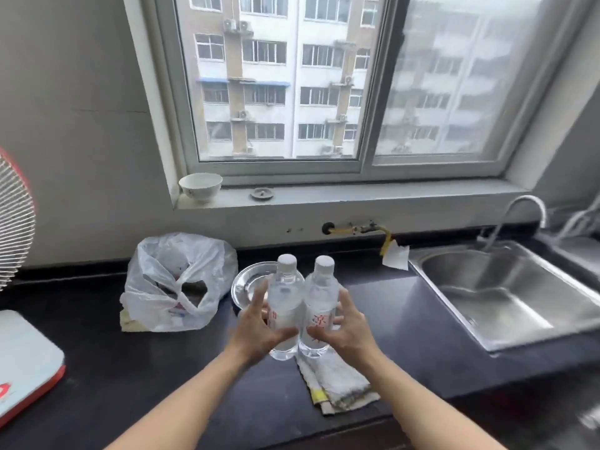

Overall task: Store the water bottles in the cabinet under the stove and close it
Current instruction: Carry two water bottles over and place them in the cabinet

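Hands: our left hand [259, 326] wraps the left bottle [284, 306], our right hand [347, 326] wraps the right bottle [319, 306], both at frame centre | Bottles: clear plastic, white caps, upright, touching | Room: black glossy counter [406, 319] open toward right until the steel sink [506, 287] | Near: crumpled plastic bag [175, 280] left, folded cloth [337, 381] under.

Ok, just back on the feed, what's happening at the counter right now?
A person is reaching for two water bottles standing side by side on the dark counter. The left hand wraps the left bottle, the right hand the right bottle. Both bottles are capped and upright, next to a folded cloth. No cabinet is in view.
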